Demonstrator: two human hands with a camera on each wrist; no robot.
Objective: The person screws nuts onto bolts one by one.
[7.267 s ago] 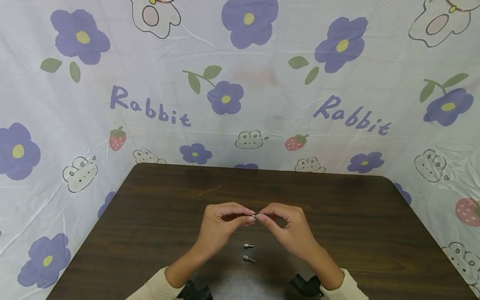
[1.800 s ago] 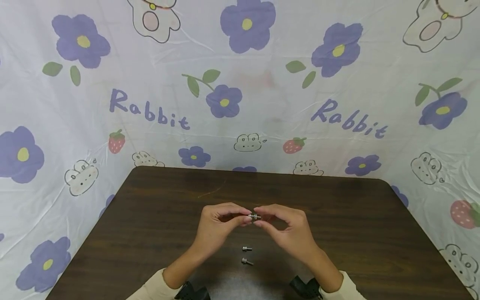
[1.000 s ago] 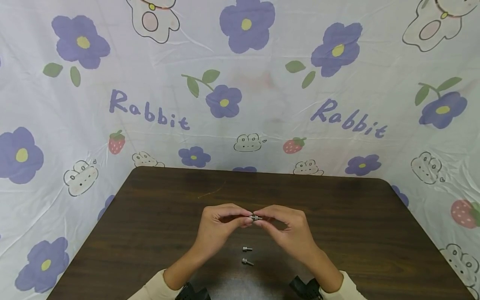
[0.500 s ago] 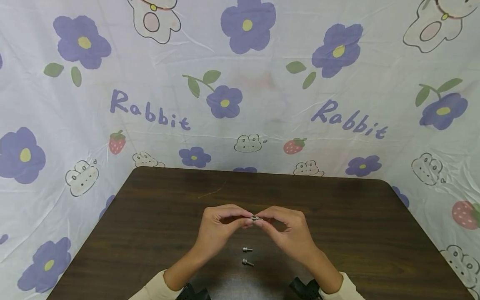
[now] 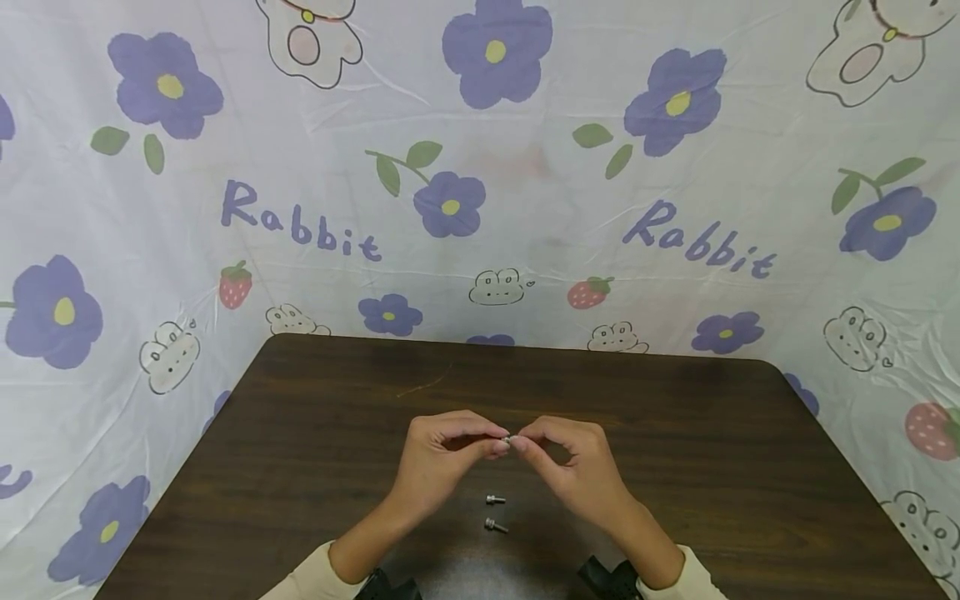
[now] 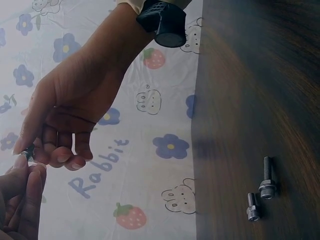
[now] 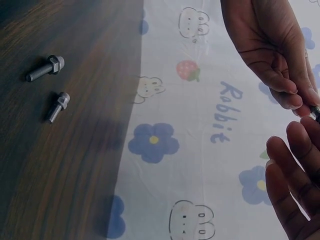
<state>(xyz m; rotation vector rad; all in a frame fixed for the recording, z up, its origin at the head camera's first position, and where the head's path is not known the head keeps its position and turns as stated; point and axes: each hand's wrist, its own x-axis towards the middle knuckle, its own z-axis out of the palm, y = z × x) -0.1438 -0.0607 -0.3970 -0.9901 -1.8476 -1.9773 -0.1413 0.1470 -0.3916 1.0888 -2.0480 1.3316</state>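
Note:
Above the middle of the table, my left hand (image 5: 438, 458) and right hand (image 5: 588, 467) meet at the fingertips. Thumb and index finger of the left hand pinch a small silvery bolt (image 5: 507, 441), and those of the right hand pinch it from the other side. Only a sliver of the bolt shows between them, the rest hidden by fingertips. In the left wrist view it is a dark metal bit (image 6: 29, 151) at the left edge. Nearer me lie two more bolts, a smaller one (image 5: 495, 500) and a bigger one (image 5: 496, 526), each with a collar by its head.
The dark wooden table (image 5: 675, 433) stretches beyond both hands, with a thin yellowish line (image 5: 422, 387) on it near the far edge. A white cloth (image 5: 547, 175) printed with flowers and rabbits hangs behind and beside it. Dark wrist mounts (image 5: 611, 579) sit over both sleeves.
The right thumb and index finger, parted around the bolt 1.8 s ago, have come together on it and moved slightly left, covering the shaft that stuck out. The two bolts on the table stay put.

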